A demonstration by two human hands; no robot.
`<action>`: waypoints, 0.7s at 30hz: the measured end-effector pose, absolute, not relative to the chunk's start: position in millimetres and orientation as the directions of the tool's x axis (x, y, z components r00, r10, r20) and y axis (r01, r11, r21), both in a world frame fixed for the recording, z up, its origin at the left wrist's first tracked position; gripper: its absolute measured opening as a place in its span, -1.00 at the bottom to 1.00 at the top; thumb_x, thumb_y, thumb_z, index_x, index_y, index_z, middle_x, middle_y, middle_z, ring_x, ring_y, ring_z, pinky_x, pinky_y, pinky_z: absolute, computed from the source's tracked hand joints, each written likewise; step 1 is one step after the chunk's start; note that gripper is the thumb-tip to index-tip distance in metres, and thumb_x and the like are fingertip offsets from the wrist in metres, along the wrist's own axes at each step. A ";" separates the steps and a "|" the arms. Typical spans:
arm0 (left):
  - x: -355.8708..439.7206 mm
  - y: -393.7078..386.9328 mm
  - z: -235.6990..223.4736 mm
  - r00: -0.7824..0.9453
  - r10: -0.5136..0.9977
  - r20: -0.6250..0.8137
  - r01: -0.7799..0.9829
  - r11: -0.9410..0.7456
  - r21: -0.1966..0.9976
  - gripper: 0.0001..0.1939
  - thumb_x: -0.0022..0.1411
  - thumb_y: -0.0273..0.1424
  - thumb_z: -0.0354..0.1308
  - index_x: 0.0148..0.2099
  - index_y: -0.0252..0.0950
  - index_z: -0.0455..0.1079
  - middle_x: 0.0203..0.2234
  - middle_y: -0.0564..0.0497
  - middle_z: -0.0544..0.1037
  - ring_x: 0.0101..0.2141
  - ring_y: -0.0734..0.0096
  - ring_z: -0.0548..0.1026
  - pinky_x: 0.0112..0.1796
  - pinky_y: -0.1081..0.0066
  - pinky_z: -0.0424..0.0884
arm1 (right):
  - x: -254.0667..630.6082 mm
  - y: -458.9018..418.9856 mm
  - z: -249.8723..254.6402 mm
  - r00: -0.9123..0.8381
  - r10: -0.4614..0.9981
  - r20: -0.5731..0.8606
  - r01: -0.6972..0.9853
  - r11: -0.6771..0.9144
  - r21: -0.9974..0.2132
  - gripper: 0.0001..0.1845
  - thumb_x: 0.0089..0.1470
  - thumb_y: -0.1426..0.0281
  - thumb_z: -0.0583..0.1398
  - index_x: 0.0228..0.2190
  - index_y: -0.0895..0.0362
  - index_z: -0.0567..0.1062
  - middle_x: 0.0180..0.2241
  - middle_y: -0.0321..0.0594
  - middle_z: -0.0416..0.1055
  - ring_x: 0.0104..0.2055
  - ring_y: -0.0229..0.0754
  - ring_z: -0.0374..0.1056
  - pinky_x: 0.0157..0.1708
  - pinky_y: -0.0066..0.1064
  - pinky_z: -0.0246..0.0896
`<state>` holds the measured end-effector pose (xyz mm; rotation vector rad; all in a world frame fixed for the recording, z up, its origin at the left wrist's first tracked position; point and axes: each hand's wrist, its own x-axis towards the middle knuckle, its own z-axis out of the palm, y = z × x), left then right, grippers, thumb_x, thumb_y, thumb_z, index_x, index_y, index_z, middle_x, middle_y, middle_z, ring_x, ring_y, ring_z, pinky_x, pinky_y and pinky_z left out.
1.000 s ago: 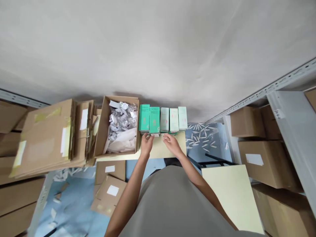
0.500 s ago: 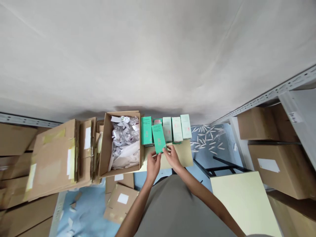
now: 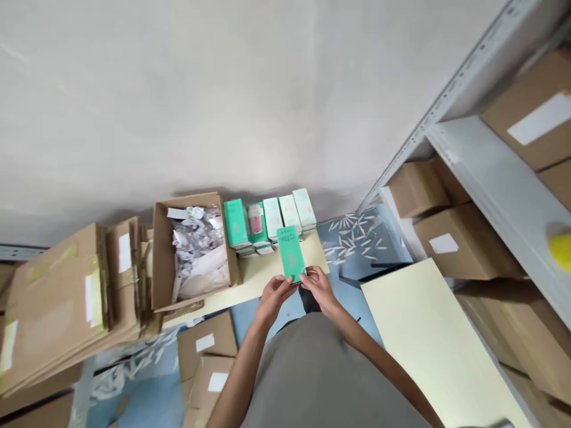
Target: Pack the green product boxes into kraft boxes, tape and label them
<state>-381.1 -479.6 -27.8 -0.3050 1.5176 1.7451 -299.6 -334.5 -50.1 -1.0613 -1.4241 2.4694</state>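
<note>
A flat green box with small print is held in front of me by its near end. My left hand grips its lower left corner, thumb on top. My right hand pinches the lower right corner the same way. Beyond it, stacks of similar boxes stand against the wall: a green stack at the left, a stack with a pink-marked top beside it, and pale green stacks to the right.
An open carton of crumpled wrap and white paper stands left of the stacks. Flattened cardboard leans farther left. A pale yellow table is at my right, near shelves of cartons. White strips lie on the blue floor.
Both hands have taken the green box off the second stack and drawn it back towards me, uncovering a pink-marked box. My view has turned to the right.
</note>
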 end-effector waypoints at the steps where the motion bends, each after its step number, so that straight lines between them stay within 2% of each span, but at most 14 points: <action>1: -370.0 -472.0 -27.1 -0.659 0.424 -0.621 -0.674 0.034 0.738 -0.35 -0.04 0.03 0.62 -0.20 -0.22 0.32 -0.15 -0.11 0.71 -0.10 0.08 0.74 0.13 0.00 0.59 | -283.4 -329.9 -47.6 -0.743 0.436 -0.507 0.225 -0.551 -0.804 -0.34 -0.07 -0.10 0.52 -0.12 0.02 0.49 -0.13 -0.15 0.65 -0.03 0.00 0.62 -0.01 -0.16 0.54; 7: -299.7 -423.7 -38.0 -0.577 0.604 -0.550 -0.604 0.138 0.785 -0.38 -0.06 0.01 0.62 -0.23 -0.23 0.35 -0.22 -0.07 0.69 -0.17 0.14 0.71 -0.02 0.11 0.64 | -181.0 -300.8 -43.0 -0.636 0.654 -0.411 0.125 -0.437 -0.890 -0.37 -0.05 -0.10 0.50 -0.12 0.02 0.54 -0.06 -0.10 0.64 0.06 0.08 0.59 0.14 -0.05 0.49; 12: -254.8 -384.3 -49.4 -0.482 0.718 -0.503 -0.378 0.348 0.858 -0.39 -0.16 -0.05 0.64 -0.28 -0.20 0.35 -0.35 0.07 0.62 -0.31 0.24 0.65 -0.21 0.27 0.60 | -100.2 -278.0 -32.2 -0.388 0.843 -0.372 0.128 -0.351 -0.928 -0.35 -0.02 -0.08 0.50 -0.04 0.03 0.57 0.05 -0.03 0.61 0.10 0.10 0.56 0.09 -0.05 0.52; 14: -239.4 -368.0 -50.8 -0.405 0.772 -0.490 -0.306 0.390 0.868 -0.43 -0.16 -0.09 0.63 -0.28 -0.20 0.36 -0.25 0.02 0.64 -0.28 0.24 0.66 -0.17 0.25 0.61 | -70.9 -266.8 -20.5 -0.243 0.912 -0.329 0.108 -0.312 -0.944 -0.27 0.01 -0.04 0.50 0.11 0.00 0.53 0.14 0.00 0.56 0.11 0.08 0.55 0.09 -0.06 0.51; 17: -217.7 -344.7 -50.2 -0.299 0.840 -0.452 -0.208 0.405 0.890 -0.45 -0.17 -0.14 0.62 -0.28 -0.22 0.39 0.03 -0.10 0.62 -0.20 0.23 0.67 -0.06 0.18 0.63 | -29.3 -248.3 -0.9 -0.044 0.968 -0.245 0.102 -0.240 -0.965 -0.07 0.05 0.00 0.49 0.35 -0.05 0.37 0.31 0.03 0.42 0.16 0.08 0.50 0.11 -0.08 0.49; 19: -204.7 -331.1 -48.8 -0.207 0.893 -0.398 -0.132 0.378 0.916 -0.51 -0.12 -0.18 0.59 -0.27 -0.22 0.41 0.11 -0.13 0.58 -0.11 0.19 0.66 -0.01 0.15 0.63 | -2.9 -238.3 8.9 0.048 0.980 -0.194 0.153 -0.199 -0.968 -0.13 0.09 0.01 0.45 0.34 -0.05 0.40 0.36 0.03 0.35 0.19 0.08 0.47 0.10 -0.11 0.48; 21: -192.9 -319.6 -47.1 -0.094 0.940 -0.329 -0.043 0.326 0.944 -0.62 -0.04 -0.26 0.54 -0.25 -0.22 0.44 0.12 -0.13 0.56 -0.03 0.16 0.64 0.02 0.16 0.62 | 21.7 -232.8 14.5 0.122 0.978 -0.169 0.229 -0.194 -0.954 -0.32 0.14 0.00 0.40 0.19 0.00 0.52 0.30 0.02 0.41 0.17 0.07 0.45 0.05 -0.15 0.48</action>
